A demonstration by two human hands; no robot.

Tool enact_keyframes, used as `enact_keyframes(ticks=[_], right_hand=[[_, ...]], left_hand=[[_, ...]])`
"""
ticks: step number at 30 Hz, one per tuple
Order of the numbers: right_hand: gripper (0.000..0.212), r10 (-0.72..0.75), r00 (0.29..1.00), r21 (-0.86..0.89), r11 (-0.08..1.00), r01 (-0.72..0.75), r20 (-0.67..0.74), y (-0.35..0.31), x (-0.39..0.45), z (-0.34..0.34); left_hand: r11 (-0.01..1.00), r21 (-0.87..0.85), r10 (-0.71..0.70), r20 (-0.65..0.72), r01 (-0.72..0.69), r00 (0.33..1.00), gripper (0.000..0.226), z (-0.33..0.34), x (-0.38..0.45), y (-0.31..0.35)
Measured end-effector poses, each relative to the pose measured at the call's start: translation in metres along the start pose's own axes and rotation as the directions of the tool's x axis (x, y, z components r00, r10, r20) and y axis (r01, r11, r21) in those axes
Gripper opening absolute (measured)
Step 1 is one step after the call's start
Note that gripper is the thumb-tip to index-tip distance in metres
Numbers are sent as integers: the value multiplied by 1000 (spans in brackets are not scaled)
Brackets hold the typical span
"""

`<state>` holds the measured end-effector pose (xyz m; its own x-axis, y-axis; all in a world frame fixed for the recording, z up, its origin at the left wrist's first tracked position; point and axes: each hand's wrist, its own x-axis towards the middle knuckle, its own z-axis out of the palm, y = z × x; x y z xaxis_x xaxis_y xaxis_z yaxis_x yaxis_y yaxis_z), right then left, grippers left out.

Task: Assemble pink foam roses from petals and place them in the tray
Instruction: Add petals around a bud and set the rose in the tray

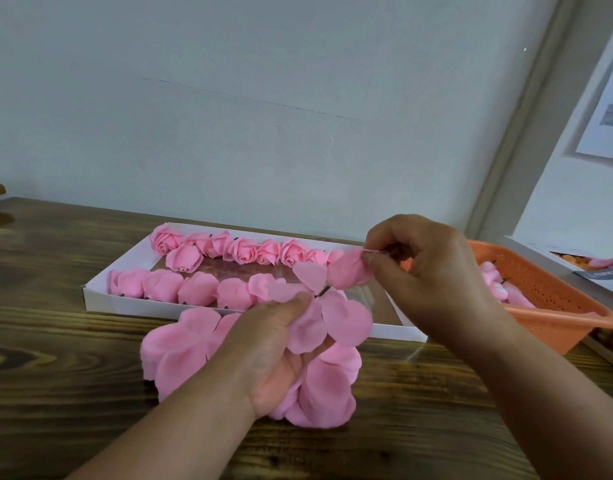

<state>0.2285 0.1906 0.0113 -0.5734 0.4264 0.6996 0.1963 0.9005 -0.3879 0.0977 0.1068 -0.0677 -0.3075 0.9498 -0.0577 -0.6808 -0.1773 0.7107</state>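
My left hand (pixel 274 344) grips a bunch of loose pink foam petals (pixel 322 386) above the wooden table, thumb pressing the top ones. My right hand (pixel 426 268) pinches a pink rose bud (pixel 350 271) at its tip, just right of and above the left hand; a thin dark stem runs from the bud down toward the petals. Behind both hands lies the white tray (pixel 101 299) with two rows of finished pink roses (pixel 242 251). More petals (pixel 180 344) hang left of my left wrist.
An orange plastic basket (pixel 554 306) with more pink pieces stands at the right, partly behind my right forearm. A white box (pixel 557 254) sits beyond it. The wooden table (pixel 56 375) runs up to a pale wall just behind the tray.
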Motion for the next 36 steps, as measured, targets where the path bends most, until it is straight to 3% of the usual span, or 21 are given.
enact_keyframes(ticks=[6,18,30,36], right_hand=[[10,-164,980,-183,966,183,114,0,-1,5],[12,-224,958,-210,942,260,180,-1,-5,15],[16,-309,916,-206,908,364,255,2,-15,17],[18,-345,890,-214,884,415,299,2,-15,19]], left_hand=[[999,45,-27,10,27,1000,26,0,-1,0],[994,-45,-92,71,95,993,66,3,-4,2],[955,-214,-177,146,206,973,43,-2,-2,-3],[945,-260,-186,80,201,979,35,-2,-1,-5]])
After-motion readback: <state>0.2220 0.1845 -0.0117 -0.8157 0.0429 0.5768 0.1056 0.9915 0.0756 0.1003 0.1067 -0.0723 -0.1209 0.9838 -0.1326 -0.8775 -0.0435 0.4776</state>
